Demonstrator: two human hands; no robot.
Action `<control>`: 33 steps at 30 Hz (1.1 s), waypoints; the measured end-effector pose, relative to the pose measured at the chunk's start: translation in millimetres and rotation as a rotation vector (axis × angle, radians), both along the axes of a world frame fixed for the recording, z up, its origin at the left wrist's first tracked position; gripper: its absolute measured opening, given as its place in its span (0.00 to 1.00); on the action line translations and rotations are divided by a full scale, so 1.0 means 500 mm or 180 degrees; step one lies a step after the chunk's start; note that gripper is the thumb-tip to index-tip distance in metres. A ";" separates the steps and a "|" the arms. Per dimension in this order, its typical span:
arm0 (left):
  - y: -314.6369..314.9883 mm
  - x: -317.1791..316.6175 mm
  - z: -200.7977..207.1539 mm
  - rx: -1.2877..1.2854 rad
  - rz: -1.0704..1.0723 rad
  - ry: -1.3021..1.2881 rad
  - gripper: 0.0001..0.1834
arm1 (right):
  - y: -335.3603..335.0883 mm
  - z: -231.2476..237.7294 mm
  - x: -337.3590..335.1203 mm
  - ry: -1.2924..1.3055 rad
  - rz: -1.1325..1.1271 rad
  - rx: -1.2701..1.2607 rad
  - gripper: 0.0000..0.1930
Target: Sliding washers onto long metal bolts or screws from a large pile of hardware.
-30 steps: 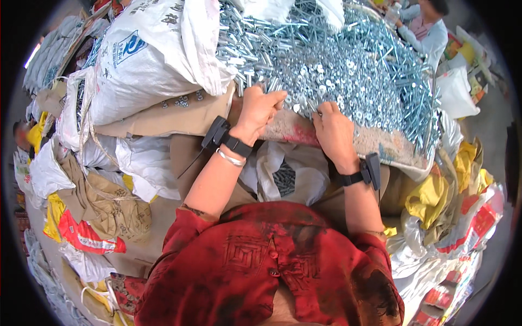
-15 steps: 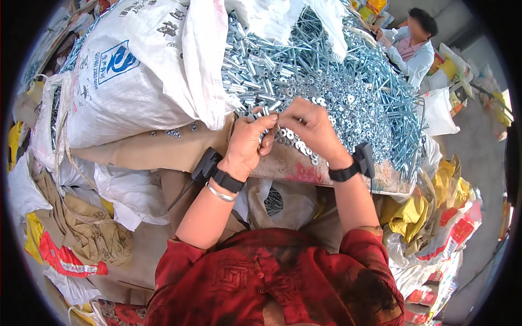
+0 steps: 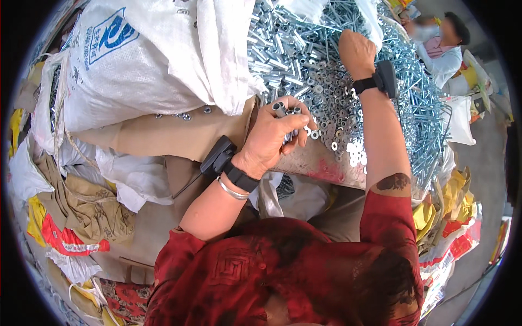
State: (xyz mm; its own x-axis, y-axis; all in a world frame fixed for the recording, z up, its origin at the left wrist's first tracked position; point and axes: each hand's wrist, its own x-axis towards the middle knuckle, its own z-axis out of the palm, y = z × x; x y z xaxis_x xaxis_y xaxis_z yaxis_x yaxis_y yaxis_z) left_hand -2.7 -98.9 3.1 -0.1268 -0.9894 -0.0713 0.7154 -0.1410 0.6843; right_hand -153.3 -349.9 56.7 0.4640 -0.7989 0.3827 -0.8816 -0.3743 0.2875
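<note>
Several short metal tubes [image 3: 279,110] are gripped in my left hand [image 3: 268,130], their round open ends poking up past the curled fingers and thumb. That hand is just above the front edge of the hardware heap. My right hand [image 3: 357,53] is stretched far out over the pile of long thin bolts [image 3: 348,19], with its fingers curled down and their tips hidden. Whatever they may hold does not show. Between the two hands lie many loose flat washers [image 3: 326,103]. A pile of the same kind of tubes [image 3: 274,46] is beyond my left hand.
A big white woven sack [image 3: 147,70] takes up the left of the worktop, by a brown cardboard sheet [image 3: 147,130]. More long rods [image 3: 416,98] lie at the right. A person [image 3: 443,49] works at the far right. Crumpled sacks [image 3: 89,212] lie low on the left.
The hands have parted. My right hand has gone forward and right, from beside the left to the bolts. My left hand has shifted slightly right, still holding tubes.
</note>
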 end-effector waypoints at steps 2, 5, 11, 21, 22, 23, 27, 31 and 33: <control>-0.001 0.001 -0.004 0.0049 0.0010 -0.0007 0.10 | -0.002 0.008 0.000 0.0462 0.0184 0.0125 0.07; -0.002 0.000 0.000 0.0019 -0.0133 0.0079 0.13 | 0.003 0.029 -0.031 0.0577 0.0522 0.0180 0.08; 0.008 -0.003 0.004 0.0014 -0.0096 -0.0073 0.12 | 0.115 0.070 -0.080 -0.0020 0.0554 -0.0436 0.09; 0.014 -0.035 -0.032 -0.0734 0.1439 -0.2324 0.01 | 0.491 0.017 -0.089 -0.4245 0.1035 0.1284 0.03; 0.023 -0.035 -0.016 -0.0523 0.1389 -0.2587 0.02 | 0.497 -0.030 -0.095 -0.3785 0.1052 0.1496 0.04; 0.025 -0.037 -0.014 -0.0543 0.1371 -0.2596 0.02 | 0.504 -0.055 -0.094 -0.3318 0.1055 0.1680 0.04; 0.037 -0.035 -0.006 -0.1006 0.1829 -0.3791 0.08 | 0.521 -0.058 -0.082 -0.2444 0.1019 0.1198 0.06; 0.061 -0.035 0.002 -0.1579 0.2154 -0.4898 0.12 | 0.565 0.000 -0.077 -0.3208 0.0980 0.1733 0.06; 0.073 -0.043 0.010 -0.1768 0.2165 -0.5224 0.14 | 0.567 -0.003 -0.074 -0.2616 0.1484 0.1458 0.07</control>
